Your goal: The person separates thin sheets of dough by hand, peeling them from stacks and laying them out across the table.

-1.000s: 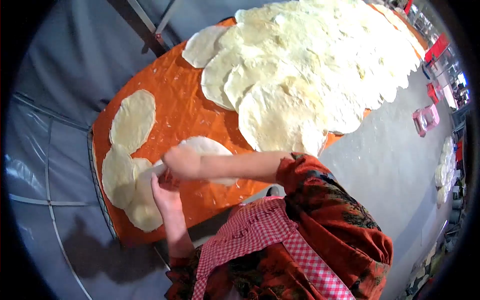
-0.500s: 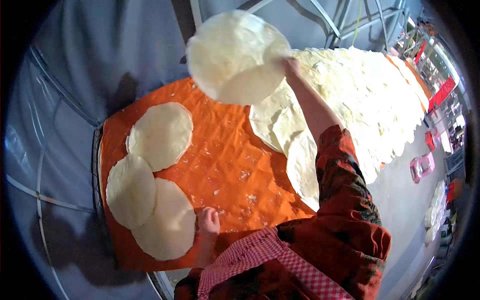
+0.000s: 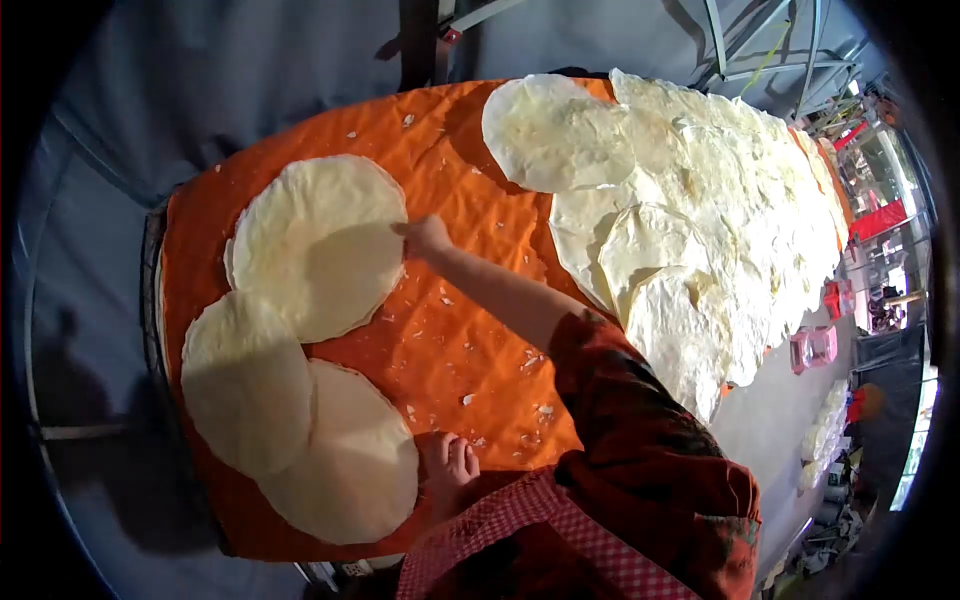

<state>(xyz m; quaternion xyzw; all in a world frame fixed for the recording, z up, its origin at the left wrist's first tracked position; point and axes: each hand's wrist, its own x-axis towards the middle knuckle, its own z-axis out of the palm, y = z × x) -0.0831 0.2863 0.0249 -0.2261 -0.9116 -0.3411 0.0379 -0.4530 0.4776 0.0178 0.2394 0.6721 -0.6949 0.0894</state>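
Note:
My right hand [image 3: 428,240] reaches left, fingers pinched at the right edge of a thin round flatbread [image 3: 320,230], which lies on the orange cloth. Half of that sheet is in shadow. Below it, a second flatbread [image 3: 245,385] overlaps a third flatbread [image 3: 350,460]. My left hand [image 3: 452,468] rests on the cloth, right of the third flatbread, with its fingers curled and nothing seen in them. At the upper middle another flatbread [image 3: 550,130] lies flat against the large spread of overlapping flatbreads [image 3: 730,220].
Orange cloth [image 3: 480,340] with scattered pale crumbs covers the table. Grey fabric walls [image 3: 250,90] and metal bars [image 3: 760,50] stand behind it. At the right are a pink clear container [image 3: 813,348] and a grey surface [image 3: 760,440].
The flatbread that was in the air in my right hand now lies at the upper middle. My right hand has moved down and left to the upper left flatbread's edge.

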